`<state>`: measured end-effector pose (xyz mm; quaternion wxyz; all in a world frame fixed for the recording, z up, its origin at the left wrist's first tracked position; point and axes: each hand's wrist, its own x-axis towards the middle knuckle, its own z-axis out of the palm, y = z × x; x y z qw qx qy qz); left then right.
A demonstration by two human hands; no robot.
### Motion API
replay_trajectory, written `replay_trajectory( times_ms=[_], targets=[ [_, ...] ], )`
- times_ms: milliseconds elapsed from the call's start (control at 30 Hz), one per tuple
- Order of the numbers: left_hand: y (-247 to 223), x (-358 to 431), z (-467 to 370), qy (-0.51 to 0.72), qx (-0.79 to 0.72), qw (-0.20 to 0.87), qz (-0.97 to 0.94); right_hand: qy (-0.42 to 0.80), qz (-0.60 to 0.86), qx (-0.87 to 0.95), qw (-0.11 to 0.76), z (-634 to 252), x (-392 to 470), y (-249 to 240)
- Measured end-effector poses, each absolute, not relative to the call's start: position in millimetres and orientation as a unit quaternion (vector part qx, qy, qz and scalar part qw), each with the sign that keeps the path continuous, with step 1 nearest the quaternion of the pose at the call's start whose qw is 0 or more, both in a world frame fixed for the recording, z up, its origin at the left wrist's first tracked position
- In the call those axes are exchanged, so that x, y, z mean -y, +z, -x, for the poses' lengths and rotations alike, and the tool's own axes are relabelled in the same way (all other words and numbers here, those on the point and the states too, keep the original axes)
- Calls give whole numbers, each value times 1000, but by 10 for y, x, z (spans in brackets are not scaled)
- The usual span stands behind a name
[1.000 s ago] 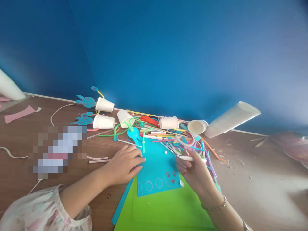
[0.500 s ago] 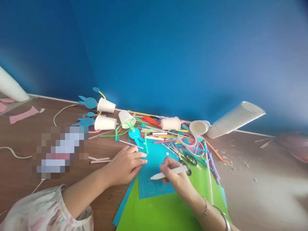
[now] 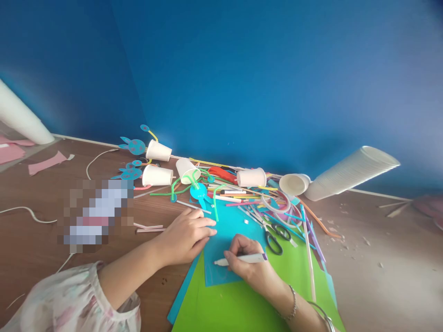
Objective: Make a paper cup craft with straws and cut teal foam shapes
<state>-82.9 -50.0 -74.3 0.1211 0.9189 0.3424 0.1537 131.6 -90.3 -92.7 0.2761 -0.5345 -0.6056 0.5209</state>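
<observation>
My right hand (image 3: 252, 266) grips a white marker pen (image 3: 258, 257) with a purple end. Its tip is at the lower part of a blue sheet of paper (image 3: 226, 240), where faint outlines show. Fingers stretched out, my left hand (image 3: 188, 235) lies over the sheet's left edge. Under the blue sheet are green sheets (image 3: 221, 306). Black-handled scissors (image 3: 275, 240) lie just beyond my right hand. Above my left hand is a blue paper rabbit head (image 3: 198, 192) beside a white paper cup (image 3: 187, 170) with green straws.
A leaning stack of paper cups (image 3: 353, 173) stands at the back right. Two cups with blue rabbit cutouts (image 3: 136, 147) lie at the back left. Straws, pens and a tape roll (image 3: 277, 201) are heaped along the wall. Pink scraps (image 3: 48, 162) and a white cable (image 3: 31, 212) lie left.
The view has shifted a little, so most things appear farther right. My right hand and the marker have moved slightly left and down over the blue sheet. My left hand stays in place.
</observation>
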Motion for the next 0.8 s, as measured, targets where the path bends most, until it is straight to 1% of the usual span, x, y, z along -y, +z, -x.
replay_trajectory(
  times_ms=[367, 800],
  targets=[
    [-740, 508, 834, 154, -345, 122, -918, 493, 543, 631, 253, -1313, 916, -892],
    [-743, 505, 837, 150, -342, 119, -920, 494, 561, 611, 260, -1270, 917, -857]
  ],
)
